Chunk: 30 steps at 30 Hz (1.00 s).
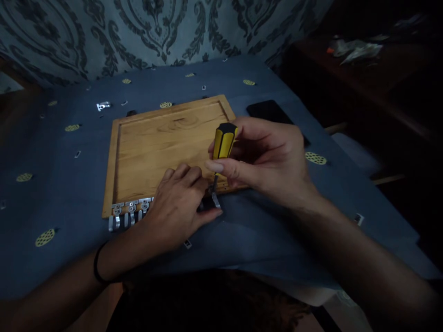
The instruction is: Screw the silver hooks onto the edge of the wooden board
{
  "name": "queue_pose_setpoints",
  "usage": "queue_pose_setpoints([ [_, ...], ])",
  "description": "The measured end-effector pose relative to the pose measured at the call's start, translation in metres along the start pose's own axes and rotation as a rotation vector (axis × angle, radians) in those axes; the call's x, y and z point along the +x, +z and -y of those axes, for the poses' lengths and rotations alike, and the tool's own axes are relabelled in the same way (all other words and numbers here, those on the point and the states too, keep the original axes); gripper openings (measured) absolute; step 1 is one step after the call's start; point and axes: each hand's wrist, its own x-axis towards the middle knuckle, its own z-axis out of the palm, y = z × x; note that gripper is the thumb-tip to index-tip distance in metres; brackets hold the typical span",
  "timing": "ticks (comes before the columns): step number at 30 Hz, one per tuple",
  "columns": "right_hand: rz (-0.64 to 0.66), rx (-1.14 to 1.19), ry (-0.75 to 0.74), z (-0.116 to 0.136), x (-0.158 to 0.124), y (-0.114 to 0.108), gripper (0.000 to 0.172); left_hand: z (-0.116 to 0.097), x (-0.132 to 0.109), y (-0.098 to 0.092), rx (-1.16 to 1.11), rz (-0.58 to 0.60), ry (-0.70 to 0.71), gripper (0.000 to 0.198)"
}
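A wooden board [162, 143] with a raised frame lies flat in front of me. Along its near edge sits a row of metal hooks [132, 213], partly covered by my left hand. My left hand [180, 203] rests over that edge, its thumb and fingers pinching a metal hook [216, 201] at the right of the row. My right hand [266, 157] grips a screwdriver [224, 143] with a yellow and black handle. Its shaft points down at the pinched hook; the tip's exact contact is hard to make out. Small holes show in the edge beside it.
A loose metal hook piece [103, 106] lies at the back left of the blue patterned tablecloth [69, 184]. Behind my right hand is a black phone-like slab [270, 110]. A dark surface with crumpled items [360, 50] stands at the far right. Patterned wallpaper [159, 27] rises behind.
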Motion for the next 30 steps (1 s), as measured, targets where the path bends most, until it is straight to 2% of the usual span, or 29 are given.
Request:
queue_pose_setpoints([
  [6,-0.318,0.056,-0.139,-0.004,0.0,0.002,0.026,0.0,0.0,0.0,0.019,-0.031,0.036,0.037],
  [8,-0.377,0.055,-0.145,-0.005,-0.002,0.001,0.023,0.0,-0.001,0.0,0.018,-0.033,0.038,0.037],
  [16,-0.27,0.03,-0.059,-0.003,-0.012,0.003,0.034,0.0,-0.001,-0.001,0.009,-0.04,0.052,0.034],
  [23,-0.245,0.043,-0.048,-0.005,-0.013,0.004,0.028,0.0,-0.001,0.0,0.018,-0.042,0.045,0.033],
  [30,-0.228,0.027,-0.068,-0.008,-0.013,0.003,0.031,-0.001,0.0,-0.001,0.016,-0.015,0.025,0.032],
])
